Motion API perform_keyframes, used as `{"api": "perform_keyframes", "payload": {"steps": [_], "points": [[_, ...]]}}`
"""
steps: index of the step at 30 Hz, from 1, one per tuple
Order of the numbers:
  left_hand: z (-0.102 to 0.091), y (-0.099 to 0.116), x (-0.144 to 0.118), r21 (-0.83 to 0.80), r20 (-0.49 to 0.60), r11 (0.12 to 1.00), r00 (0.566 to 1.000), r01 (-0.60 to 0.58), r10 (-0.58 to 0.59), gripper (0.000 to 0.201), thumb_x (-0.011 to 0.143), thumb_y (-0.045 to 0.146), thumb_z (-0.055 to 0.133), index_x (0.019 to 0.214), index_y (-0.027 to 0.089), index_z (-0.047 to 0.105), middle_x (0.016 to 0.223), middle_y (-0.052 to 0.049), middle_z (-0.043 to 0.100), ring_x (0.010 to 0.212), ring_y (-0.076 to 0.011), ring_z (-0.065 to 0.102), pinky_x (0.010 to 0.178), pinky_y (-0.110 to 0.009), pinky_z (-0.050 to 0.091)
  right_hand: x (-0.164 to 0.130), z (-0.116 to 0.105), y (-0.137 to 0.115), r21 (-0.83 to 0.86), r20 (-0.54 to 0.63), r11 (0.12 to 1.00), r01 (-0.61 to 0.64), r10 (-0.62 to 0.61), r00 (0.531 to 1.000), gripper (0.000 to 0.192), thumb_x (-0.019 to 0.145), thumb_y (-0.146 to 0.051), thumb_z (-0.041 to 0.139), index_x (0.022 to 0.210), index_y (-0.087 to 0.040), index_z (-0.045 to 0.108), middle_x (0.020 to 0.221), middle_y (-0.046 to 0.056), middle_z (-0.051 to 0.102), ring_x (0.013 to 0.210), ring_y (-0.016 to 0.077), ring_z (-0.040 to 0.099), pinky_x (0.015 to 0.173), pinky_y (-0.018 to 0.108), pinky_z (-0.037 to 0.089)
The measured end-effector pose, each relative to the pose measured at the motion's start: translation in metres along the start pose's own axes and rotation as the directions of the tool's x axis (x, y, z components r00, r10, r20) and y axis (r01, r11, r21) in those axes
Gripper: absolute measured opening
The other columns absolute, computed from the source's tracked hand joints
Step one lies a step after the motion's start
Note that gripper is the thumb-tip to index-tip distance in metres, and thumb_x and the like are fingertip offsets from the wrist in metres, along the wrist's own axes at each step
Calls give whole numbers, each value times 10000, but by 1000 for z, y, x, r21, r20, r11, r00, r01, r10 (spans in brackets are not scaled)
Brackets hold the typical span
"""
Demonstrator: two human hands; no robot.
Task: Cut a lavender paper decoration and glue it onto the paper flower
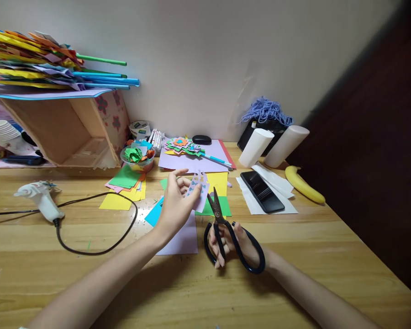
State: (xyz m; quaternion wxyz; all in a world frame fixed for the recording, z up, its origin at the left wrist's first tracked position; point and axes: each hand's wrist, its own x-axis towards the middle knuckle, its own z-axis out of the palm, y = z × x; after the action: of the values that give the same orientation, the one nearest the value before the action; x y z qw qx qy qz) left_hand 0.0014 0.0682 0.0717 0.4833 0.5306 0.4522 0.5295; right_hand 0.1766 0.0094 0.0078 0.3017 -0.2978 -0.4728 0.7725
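Note:
My left hand (pixel 174 201) pinches a small lilac paper cut-out (pixel 198 189) with a scalloped top edge and coloured spots, held above the table. My right hand (pixel 231 244) grips black-handled scissors (pixel 226 233), fingers through the loops. The blades point up and away, their tips right at the lower edge of the cut-out. Under both hands lie a lilac sheet (pixel 181 240), a blue scrap (pixel 154 214), a green piece (pixel 222 208) and a yellow piece (pixel 219 182).
A white glue gun (pixel 41 198) with a looping black cord (pixel 99 249) lies at left. Stacked coloured sheets (pixel 125 185), a bowl of scraps (pixel 137 157), paper flowers (pixel 181 145), a black phone (pixel 262 192), two white rolls (pixel 256 147), a banana (pixel 303 185) and a cardboard box (pixel 65 128) stand on the wooden table (pixel 329 256).

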Motion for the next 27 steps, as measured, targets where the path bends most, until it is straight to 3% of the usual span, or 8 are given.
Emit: {"api": "perform_keyframes", "payload": {"steps": [5,12,20,27], "points": [[8,-5,-10,36,45,998,998,50,-52,463,766,286,623,1141,181,373,707,59,492,636,-87,549,580,-198,434,-2,5,-1,-99,-47,995,16,-21,999,770,667,-852,296,863,-141,517,701,33,546,535,141,585,545,284,499],[12,-5,-12,-50,76,988,987,145,-141,494,715,267,668,1105,167,381,666,73,486,541,-72,505,484,-182,398,-1,4,-1,-160,-120,987,9,-28,992,774,643,-869,286,828,-147,492,637,2,503,490,125,554,509,262,480],[10,-3,-10,-107,85,975,979,193,-185,531,684,275,700,1106,151,402,644,83,495,529,-62,511,504,-181,401,3,9,-1,-150,-181,988,45,-72,981,722,566,-869,426,734,-167,460,551,-52,434,376,67,427,384,204,410],[9,0,-9,-127,93,964,971,232,-222,553,668,281,714,1105,144,404,619,87,513,523,-72,535,517,-194,407,3,7,1,-226,-199,972,70,-117,973,679,593,-848,442,706,-179,427,552,-53,416,382,59,409,370,191,401]]}}
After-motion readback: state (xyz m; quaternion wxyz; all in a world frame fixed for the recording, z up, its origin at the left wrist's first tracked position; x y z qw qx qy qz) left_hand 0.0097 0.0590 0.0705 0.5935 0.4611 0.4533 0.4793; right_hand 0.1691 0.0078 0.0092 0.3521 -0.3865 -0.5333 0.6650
